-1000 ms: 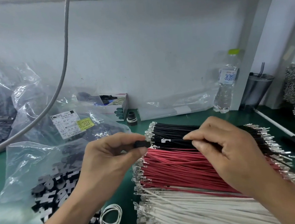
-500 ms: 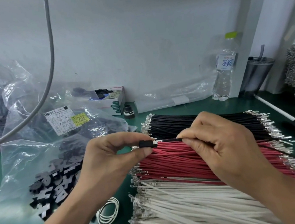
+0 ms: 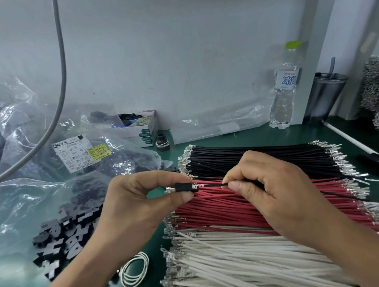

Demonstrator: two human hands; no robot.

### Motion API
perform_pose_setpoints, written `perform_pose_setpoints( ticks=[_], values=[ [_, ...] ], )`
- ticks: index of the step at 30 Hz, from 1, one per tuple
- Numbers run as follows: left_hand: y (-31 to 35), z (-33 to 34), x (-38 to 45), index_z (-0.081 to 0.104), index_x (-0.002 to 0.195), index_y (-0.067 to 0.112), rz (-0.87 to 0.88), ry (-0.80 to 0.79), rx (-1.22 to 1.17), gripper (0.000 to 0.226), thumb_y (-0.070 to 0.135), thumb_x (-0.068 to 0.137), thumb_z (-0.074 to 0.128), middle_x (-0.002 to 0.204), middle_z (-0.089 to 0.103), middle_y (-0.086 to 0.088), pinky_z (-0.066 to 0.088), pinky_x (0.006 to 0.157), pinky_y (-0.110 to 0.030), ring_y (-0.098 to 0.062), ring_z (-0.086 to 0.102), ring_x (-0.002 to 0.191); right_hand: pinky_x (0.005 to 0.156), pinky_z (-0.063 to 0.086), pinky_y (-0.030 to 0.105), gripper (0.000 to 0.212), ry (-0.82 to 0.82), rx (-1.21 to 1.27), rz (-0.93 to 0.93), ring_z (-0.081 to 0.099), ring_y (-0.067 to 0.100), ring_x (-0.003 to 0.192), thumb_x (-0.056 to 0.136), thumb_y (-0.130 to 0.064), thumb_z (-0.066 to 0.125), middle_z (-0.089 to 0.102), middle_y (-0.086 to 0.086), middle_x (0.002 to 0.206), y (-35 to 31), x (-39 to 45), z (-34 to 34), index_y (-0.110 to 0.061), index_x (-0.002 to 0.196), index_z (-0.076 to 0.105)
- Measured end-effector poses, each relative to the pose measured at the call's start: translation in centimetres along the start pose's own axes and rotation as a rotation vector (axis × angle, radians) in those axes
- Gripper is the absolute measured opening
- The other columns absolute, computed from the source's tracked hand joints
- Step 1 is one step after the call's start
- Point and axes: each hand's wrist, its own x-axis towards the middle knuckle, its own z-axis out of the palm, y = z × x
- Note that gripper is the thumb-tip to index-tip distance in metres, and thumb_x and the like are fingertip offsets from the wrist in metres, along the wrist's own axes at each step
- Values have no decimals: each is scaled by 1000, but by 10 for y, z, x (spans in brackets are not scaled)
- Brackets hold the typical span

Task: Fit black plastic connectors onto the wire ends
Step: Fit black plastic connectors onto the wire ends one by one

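My left hand (image 3: 141,204) pinches a small black plastic connector (image 3: 184,188) between thumb and forefinger. My right hand (image 3: 273,190) pinches a single black wire (image 3: 212,185) just right of it. The wire's metal terminal sits inside the connector, with its tip poking out on the left side. Both hands hover above three flat bundles of wires: black wires (image 3: 257,156) at the back, red wires (image 3: 220,208) in the middle, white wires (image 3: 234,262) at the front. A pile of loose black connectors (image 3: 62,240) lies on the green mat to the left.
Clear plastic bags (image 3: 42,161) with black parts crowd the left. A small box (image 3: 141,127), a water bottle (image 3: 284,88) and a grey tumbler (image 3: 323,96) stand along the back wall. White rubber bands (image 3: 132,269) lie near the front. A grey cable (image 3: 60,71) hangs at left.
The black wire's terminal has gone into the connector and now pokes out its left side. Both hands dropped from over the black bundle to over the red bundle.
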Motion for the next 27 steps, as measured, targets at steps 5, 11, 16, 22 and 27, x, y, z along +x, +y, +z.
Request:
perform_pose_setpoints(
  ticks=[5, 11, 16, 22, 27],
  values=[
    [-2, -1, 0, 84, 86, 27, -24, -51, -27, 24, 27, 62, 88, 92, 81, -3, 59, 93, -31, -21, 78, 91, 71, 51, 33, 12, -17, -44, -48, 61, 11, 83, 95, -29, 63, 59, -17, 89, -1, 0, -6, -32, 93, 74],
    [-2, -3, 1, 84, 87, 29, 11, -38, 20, 24, 27, 64, 87, 91, 81, 1, 59, 92, -27, -17, 77, 91, 68, 47, 25, 16, 29, -118, -74, 58, 5, 82, 100, -28, 58, 56, -19, 88, -6, -2, 3, -29, 95, 72],
    [-3, -1, 1, 84, 84, 33, 32, -15, 81, 22, 29, 63, 87, 88, 81, 5, 59, 87, -22, -13, 77, 86, 64, 44, 19, 20, 98, -231, -103, 55, 3, 79, 101, -30, 53, 55, -18, 89, -9, -1, 6, -26, 97, 73],
    [-4, -1, -1, 83, 87, 37, 23, -28, 121, 23, 28, 66, 88, 88, 81, 8, 60, 85, -29, -12, 77, 86, 66, 51, 32, 20, 105, -160, -106, 57, 7, 80, 99, -31, 53, 55, -16, 89, -11, -3, 11, -25, 97, 72],
    [-4, 2, -1, 83, 85, 40, 59, 12, 183, 25, 21, 70, 89, 85, 80, 12, 59, 79, -19, -8, 77, 81, 62, 49, 28, 19, 121, -237, -130, 55, 5, 78, 99, -29, 53, 55, -15, 89, -13, -2, 14, -24, 96, 71]
  ],
)
